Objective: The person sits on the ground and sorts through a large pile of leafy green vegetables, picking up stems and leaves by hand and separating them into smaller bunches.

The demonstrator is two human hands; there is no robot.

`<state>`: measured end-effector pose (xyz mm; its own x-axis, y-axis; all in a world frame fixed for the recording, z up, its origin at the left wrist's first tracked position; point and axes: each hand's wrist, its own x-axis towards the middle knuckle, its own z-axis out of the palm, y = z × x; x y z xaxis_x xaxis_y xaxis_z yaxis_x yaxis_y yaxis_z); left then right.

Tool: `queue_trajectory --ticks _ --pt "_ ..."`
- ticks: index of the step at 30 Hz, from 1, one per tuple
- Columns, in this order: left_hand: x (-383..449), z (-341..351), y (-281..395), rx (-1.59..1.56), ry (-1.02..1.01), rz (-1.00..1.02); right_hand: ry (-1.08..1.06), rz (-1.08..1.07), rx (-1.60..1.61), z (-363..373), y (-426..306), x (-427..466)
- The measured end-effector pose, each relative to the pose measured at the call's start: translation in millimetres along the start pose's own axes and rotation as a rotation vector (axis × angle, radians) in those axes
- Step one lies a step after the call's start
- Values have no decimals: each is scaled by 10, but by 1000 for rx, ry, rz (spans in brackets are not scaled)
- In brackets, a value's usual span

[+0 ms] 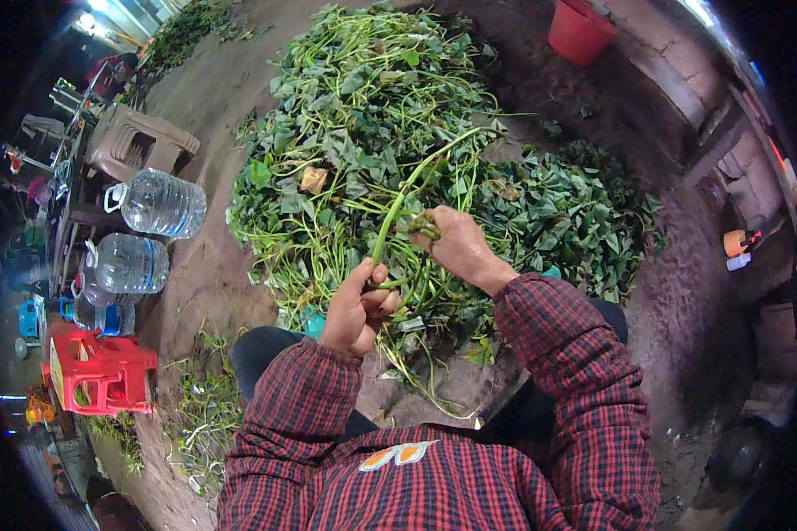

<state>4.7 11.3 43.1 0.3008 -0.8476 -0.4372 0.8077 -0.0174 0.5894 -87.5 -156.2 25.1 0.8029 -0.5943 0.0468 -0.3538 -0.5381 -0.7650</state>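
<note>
My left hand holds the lower end of a thick green vine stem, which slants up and right over the heap. Other green stems pass by its fingers. My right hand, a little higher and to the right, is closed on a small bunch of green stems at its fingertips. Beneath and beyond both hands lies a large heap of leafy green vines on the ground, with a further leafy pile at its right side. The palm side of my right hand is hidden.
Large clear plastic bottles stand at left, between a beige plastic stool and a red plastic stool. Loose vines lie at lower left. A red bucket is at upper right, near a block wall.
</note>
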Motion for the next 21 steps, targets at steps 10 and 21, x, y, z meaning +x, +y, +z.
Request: queue_trajectory --ticks 10,21 --pt "69 -41 -13 -27 36 35 -235 -89 249 -5 -74 -163" --pt "340 -401 -273 525 7 72 -528 -83 392 -256 -321 -188"
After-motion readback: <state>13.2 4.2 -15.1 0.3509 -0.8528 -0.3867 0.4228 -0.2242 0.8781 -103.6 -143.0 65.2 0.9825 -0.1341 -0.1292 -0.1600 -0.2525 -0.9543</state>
